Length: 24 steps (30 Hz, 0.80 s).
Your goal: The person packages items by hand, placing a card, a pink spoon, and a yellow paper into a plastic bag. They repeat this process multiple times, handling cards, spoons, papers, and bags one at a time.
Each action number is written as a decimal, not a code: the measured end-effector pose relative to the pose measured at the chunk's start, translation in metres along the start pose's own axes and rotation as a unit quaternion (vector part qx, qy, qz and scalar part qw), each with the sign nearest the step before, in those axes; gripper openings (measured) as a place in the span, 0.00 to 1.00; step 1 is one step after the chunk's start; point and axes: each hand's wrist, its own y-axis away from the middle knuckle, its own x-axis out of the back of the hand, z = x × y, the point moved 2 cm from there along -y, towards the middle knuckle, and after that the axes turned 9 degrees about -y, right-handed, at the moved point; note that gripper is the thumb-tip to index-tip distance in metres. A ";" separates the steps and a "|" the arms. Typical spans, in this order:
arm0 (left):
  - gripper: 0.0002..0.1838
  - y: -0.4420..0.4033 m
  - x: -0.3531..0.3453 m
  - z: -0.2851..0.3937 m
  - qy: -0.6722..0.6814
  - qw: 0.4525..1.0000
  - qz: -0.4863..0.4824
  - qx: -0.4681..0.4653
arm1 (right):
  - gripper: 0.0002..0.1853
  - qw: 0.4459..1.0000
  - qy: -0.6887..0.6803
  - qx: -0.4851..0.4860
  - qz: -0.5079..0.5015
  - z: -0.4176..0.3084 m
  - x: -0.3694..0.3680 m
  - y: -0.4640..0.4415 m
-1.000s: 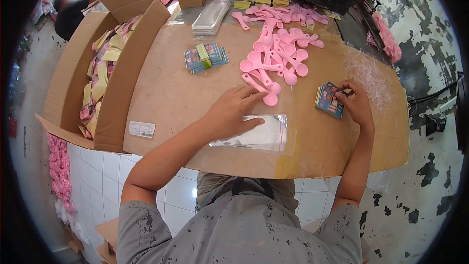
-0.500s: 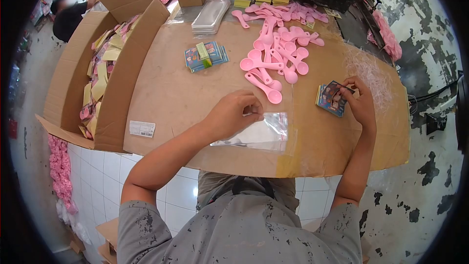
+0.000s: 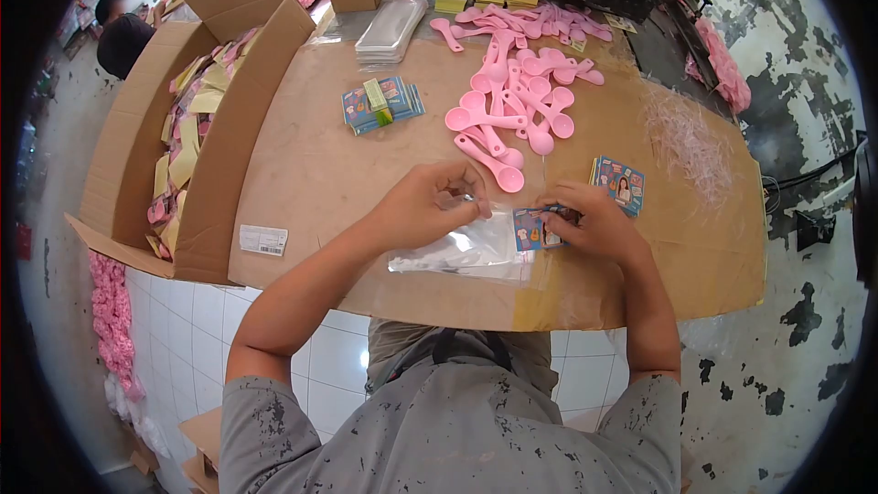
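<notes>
Bright light, glare on plastic bag (image 3: 464, 249), floor tiles (image 3: 331, 359); fisheye bowing, black corners

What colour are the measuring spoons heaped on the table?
The spoons are plain light pink, as the head view shows.

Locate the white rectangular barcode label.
At left in the head view, the label lies on the brown cardboard tabletop, just right of the open cardboard box.

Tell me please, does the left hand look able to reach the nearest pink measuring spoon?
Probably yes: the left hand is close to the pink measuring spoon, and nothing visible blocks the way. However, it seems to pinch the clear plastic bag, so it may need to let go first.
</notes>
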 end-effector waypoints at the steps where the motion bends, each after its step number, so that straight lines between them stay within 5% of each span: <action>1: 0.05 -0.001 0.003 0.004 0.029 0.999 0.002 0.017 | 0.11 1.000 0.013 0.005 0.002 0.000 0.000 0.000; 8: 0.07 -0.004 -0.003 -0.005 0.121 0.990 -0.058 0.042 | 0.14 0.996 -0.074 -0.017 0.054 0.000 0.012 0.003; 10: 0.07 -0.003 0.001 0.001 0.024 0.999 -0.023 -0.008 | 0.12 0.981 -0.168 -0.027 0.095 0.003 0.014 0.005; 13: 0.10 -0.005 0.003 0.008 -0.037 0.994 0.043 -0.092 | 0.12 0.988 -0.099 -0.023 0.117 -0.005 0.018 0.006; 24: 0.28 0.001 -0.001 0.017 0.116 0.993 0.023 0.013 | 0.14 0.966 -0.122 0.041 0.223 -0.037 0.003 -0.002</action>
